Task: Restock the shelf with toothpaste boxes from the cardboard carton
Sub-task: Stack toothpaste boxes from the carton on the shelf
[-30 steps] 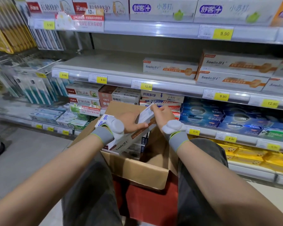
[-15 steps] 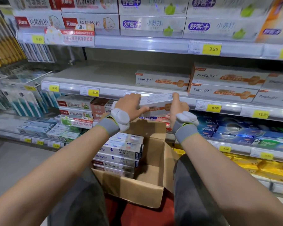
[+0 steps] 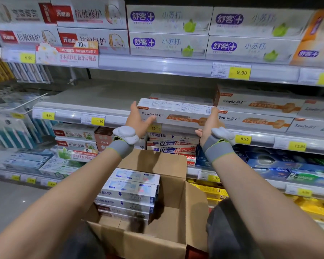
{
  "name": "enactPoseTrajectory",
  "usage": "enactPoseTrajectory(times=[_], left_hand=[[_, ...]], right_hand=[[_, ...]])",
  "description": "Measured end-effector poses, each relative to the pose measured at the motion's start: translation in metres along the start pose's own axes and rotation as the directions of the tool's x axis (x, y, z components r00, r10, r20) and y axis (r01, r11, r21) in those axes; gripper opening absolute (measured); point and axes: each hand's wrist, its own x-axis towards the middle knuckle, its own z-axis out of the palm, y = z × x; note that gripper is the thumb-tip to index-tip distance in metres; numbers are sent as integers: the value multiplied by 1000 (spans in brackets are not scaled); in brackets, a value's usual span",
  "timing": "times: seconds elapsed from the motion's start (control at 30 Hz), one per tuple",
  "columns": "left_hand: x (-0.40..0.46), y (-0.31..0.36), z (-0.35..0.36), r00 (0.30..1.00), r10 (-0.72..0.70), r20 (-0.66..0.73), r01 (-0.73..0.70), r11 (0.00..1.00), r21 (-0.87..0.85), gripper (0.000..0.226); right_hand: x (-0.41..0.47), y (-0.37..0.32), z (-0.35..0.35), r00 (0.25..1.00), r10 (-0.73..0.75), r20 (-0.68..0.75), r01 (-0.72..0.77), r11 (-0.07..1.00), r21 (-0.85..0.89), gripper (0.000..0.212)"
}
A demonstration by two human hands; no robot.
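Behind the held toothpaste box [image 3: 174, 113], another box [image 3: 176, 96] sits mostly hidden.

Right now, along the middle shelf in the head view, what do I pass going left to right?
Bare shelf → left hand → held toothpaste box → right hand → stacked Sawon boxes.

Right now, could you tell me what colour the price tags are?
Yellow price tags, clearest in the head view.
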Motion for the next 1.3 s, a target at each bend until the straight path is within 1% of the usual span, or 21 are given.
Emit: enactPoseTrajectory(times=[0.07,0.1,0.2,0.3,0.37,0.43,0.53,0.57,0.63,0.67,0.7,0.8,0.93,1.03,1.13,1.23,1.3], left_hand=[[4,2,2,1000,-4,-25,3,1000,-30,60],[5,3,3,999,-20,-33,18,998,-64,55],[10,2,6,998,-30,-53,22,990,-139,52],[16,2,6,997,11,-81,-22,991,-131,53],[21,1,5,996,17,-83,-27,993,-115,54],[26,-1,5,996,20,-86,-27,996,-84,53],[33,-4,7,996,33,-89,-39,997,-60,49],[35,-5,7,995,34,-90,-39,998,-56,47],[39,-6,9,996,24,-91,-27,999,-33,43],[42,-7,10,996,16,-88,-18,1000,-20,41],[43,-8,10,997,6,-80,-7,1000,-9,40],[46,-10,13,998,-17,-60,19,999,37,39],[46,-13,18,998,-43,-52,49,993,104,40],[45,-14,24,997,-49,-58,59,981,187,44],[45,-11,30,996,-50,-78,68,968,241,47],[45,-11,31,995,-60,-85,81,959,271,47],[46,-11,32,995,-58,-85,79,958,277,46]], right_hand=[[4,-4,4,1000,-14,0,14,1000,-21,39],[7,-4,7,1000,-26,2,26,999,-36,41],[9,-4,17,997,-80,-11,80,995,-67,51],[13,0,24,982,-172,-74,160,977,-143,54],[17,2,27,978,-196,-78,180,968,-174,51],[16,2,30,968,-242,-67,224,953,-202,43],[17,4,37,936,-345,-65,322,918,-233,38],[15,4,39,932,-359,-45,338,908,-246,42],[17,9,43,934,-358,-5,343,897,-278,63],[19,10,45,936,-352,-8,335,897,-289,69],[20,12,45,940,-342,-8,324,898,-299,68],[28,17,41,940,-340,-8,315,879,-357,49],[27,26,36,928,-373,-15,338,856,-391,41],[22,29,36,916,-400,-29,361,853,-376,51],[14,34,33,887,-461,-33,414,824,-388,57],[6,43,29,873,-487,20,451,792,-413,62],[3,47,28,875,-482,44,456,790,-410,62]])
